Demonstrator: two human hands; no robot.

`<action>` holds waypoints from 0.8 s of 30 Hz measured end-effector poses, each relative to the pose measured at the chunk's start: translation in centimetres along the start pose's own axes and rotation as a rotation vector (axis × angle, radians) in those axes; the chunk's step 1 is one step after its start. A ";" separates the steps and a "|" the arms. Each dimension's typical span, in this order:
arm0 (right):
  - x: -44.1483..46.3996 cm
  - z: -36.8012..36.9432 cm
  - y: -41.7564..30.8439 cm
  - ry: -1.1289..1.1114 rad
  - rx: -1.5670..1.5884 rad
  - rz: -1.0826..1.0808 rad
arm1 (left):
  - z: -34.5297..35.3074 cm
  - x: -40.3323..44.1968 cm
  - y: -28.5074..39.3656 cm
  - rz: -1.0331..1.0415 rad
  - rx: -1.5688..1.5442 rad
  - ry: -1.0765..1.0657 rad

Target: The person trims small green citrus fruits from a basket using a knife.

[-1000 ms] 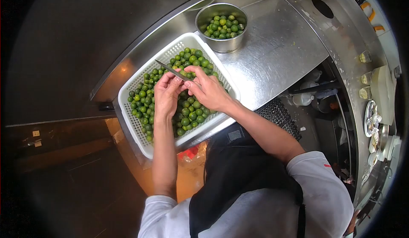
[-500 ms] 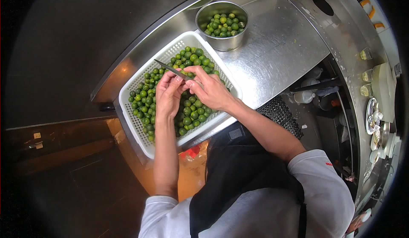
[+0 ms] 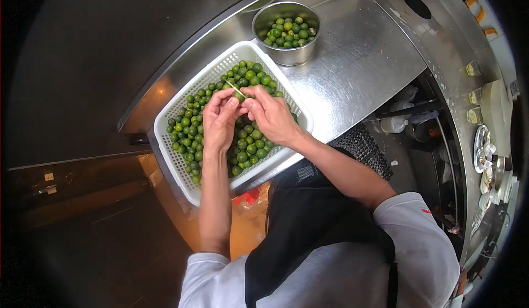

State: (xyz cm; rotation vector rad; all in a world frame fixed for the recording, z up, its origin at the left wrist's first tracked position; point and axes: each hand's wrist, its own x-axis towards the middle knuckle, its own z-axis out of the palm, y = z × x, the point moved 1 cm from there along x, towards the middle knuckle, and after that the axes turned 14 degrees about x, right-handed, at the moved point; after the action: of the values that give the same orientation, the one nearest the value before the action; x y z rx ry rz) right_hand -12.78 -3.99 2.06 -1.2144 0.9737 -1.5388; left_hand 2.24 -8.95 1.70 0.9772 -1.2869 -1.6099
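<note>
Head view: left hand (image 3: pixel 220 118) is closed on a small green citrus fruit (image 3: pixel 238 95), pinched between thumb and fingers; right hand (image 3: pixel 271 118) is closed on a thin knife (image 3: pixel 236 89), which shows edge-on as a pale sliver right at the fruit. Handle is buried in the fingers, so can't confirm how far up it's gripped; can't tell either whether the edge is in the skin or just against it. Both hands are over the white perforated basket (image 3: pixel 277 72), fruit held up above the loose fruits (image 3: pixel 242 156). Steel pot (image 3: pixel 292 59) with more fruits (image 3: pixel 288 32) stands on the steel counter (image 3: pixel 363 43) just past the basket's far corner. Handling, my read: fruit is light, round, firm skin with some give, likely slick if wet, so it'd roll under a one-sided push. Best hold is thumb opposite fingers around its middle, tips back from the edge; squeeze lightly, a cut one would leak and slip. Knife looks light and stiff; hold by the handle only.
</note>
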 end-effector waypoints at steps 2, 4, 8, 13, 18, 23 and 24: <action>-0.1 0.1 -0.5 0.060 0.050 0.051 | 0.2 0.1 -0.1 -0.011 -0.025 -0.012; 0.1 0.0 -1.0 0.072 0.054 0.163 | 0.3 0.2 -0.2 -0.014 -0.011 -0.010; -0.3 0.6 0.0 0.121 -0.092 -0.155 | 0.7 0.0 0.0 0.070 0.126 0.030; -0.6 0.7 0.2 0.143 -0.131 -0.196 | 0.3 0.2 -0.2 -0.041 -0.059 -0.067; -0.4 0.3 0.0 0.059 0.125 0.109 | -0.9 0.3 -1.0 -0.075 -0.165 -0.148; -0.1 0.1 0.3 0.041 0.020 -0.055 | 0.0 0.1 -0.4 -0.078 -0.093 -0.020; -0.1 0.0 0.2 0.027 -0.022 -0.050 | -0.1 0.2 -0.4 -0.072 -0.070 -0.010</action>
State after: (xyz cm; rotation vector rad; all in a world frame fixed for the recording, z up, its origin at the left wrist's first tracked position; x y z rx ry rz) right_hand -12.74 -3.98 1.82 -1.2447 0.9868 -1.5905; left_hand 2.19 -9.13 1.24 0.9831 -1.2066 -1.7050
